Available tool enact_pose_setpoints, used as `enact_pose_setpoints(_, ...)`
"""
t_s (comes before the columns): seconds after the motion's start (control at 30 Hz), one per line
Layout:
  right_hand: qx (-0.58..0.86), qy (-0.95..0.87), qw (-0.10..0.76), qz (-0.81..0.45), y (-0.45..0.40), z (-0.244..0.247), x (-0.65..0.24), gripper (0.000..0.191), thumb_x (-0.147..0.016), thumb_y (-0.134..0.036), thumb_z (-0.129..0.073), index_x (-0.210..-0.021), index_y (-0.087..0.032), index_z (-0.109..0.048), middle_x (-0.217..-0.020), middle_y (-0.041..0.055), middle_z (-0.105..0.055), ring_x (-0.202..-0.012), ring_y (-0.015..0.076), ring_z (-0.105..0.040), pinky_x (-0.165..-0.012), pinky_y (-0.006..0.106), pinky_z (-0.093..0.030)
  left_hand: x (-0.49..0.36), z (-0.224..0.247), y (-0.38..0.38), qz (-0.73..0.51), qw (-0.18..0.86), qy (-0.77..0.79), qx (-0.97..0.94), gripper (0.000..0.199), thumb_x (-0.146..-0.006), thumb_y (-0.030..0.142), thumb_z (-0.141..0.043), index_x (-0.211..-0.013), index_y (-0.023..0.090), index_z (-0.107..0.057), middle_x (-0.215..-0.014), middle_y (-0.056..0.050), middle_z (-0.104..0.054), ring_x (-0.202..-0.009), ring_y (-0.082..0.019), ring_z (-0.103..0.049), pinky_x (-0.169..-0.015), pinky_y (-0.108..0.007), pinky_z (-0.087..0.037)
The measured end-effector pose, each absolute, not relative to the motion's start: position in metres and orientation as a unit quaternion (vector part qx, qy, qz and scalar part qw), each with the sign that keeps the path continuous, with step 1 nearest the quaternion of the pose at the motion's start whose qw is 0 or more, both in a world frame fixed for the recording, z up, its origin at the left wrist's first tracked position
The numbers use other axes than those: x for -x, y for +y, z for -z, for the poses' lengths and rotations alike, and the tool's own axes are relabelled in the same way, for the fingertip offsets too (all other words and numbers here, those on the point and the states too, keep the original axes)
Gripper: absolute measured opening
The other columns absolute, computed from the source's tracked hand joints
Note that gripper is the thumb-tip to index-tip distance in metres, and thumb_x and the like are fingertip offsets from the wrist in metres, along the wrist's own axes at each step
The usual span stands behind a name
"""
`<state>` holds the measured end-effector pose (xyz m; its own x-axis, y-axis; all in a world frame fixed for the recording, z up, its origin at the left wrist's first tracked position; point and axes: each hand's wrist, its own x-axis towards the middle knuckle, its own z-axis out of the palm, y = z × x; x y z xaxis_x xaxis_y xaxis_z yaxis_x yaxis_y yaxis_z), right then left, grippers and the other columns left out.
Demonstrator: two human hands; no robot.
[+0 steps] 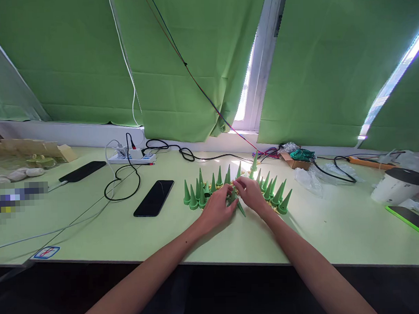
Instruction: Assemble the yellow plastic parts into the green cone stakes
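Several green plastic spikes, cone-shaped with round cap-like bases, stand on the table in front of me. One group, with a spike (193,198) in it, is left of my hands, and another, with a spike (284,203) in it, is to the right. My left hand (218,207) is closed around a green spike (232,195), partly hidden by the fingers. A spike tip (241,210) points down and right below the hands. My right hand (251,193) is pinched close to the left fingertips; what it grips is too small to make out. Small yellowish pieces lie among the spikes.
A black phone (154,198) lies left of the spikes, another dark phone (82,171) farther left. Behind are a white power strip (132,156) and black cables. A small cardboard box (295,160), plastic bags (308,181) and a white cup (398,187) are on the right.
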<state>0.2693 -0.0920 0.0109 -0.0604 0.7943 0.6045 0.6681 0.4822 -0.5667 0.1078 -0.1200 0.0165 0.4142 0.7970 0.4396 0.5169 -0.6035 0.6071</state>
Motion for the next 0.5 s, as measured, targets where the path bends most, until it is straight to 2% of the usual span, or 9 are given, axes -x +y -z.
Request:
enact_pose_setpoints(0.2, 0.514, -0.712, 0.471, -0.088, -0.092, -0.0106, -0.2689, 0.025, -0.091, -0.034, -0.05, -0.073, -0.019, -0.06, -0.061, 0.0002, -0.06, -0.056, 0.0141, -0.051, -0.058, 0.026, -0.038, -0.1066, -0.0121, -0.1173, -0.326, 0.183, 0.401, -0.836, 0.012, -0.085, 0.028, -0.052, -0.094, 0.021, -0.053, -0.085, -0.004, -0.062, -0.074, -0.02, -0.059, -0.059, -0.03, -0.043)
enact_pose_setpoints(0.5, 0.504, -0.727, 0.459, -0.08, -0.0925, -0.01, -0.2683, 0.026, -0.092, -0.031, -0.048, -0.074, -0.019, -0.063, -0.064, 0.001, -0.061, -0.058, 0.0149, -0.052, -0.059, 0.026, -0.037, -0.1084, -0.0116, -0.1161, -0.35, 0.187, 0.389, -0.831, 0.003, -0.084, 0.019, -0.049, -0.082, 0.02, -0.051, -0.085, -0.004, -0.059, -0.078, -0.02, -0.057, -0.067, -0.032, -0.044)
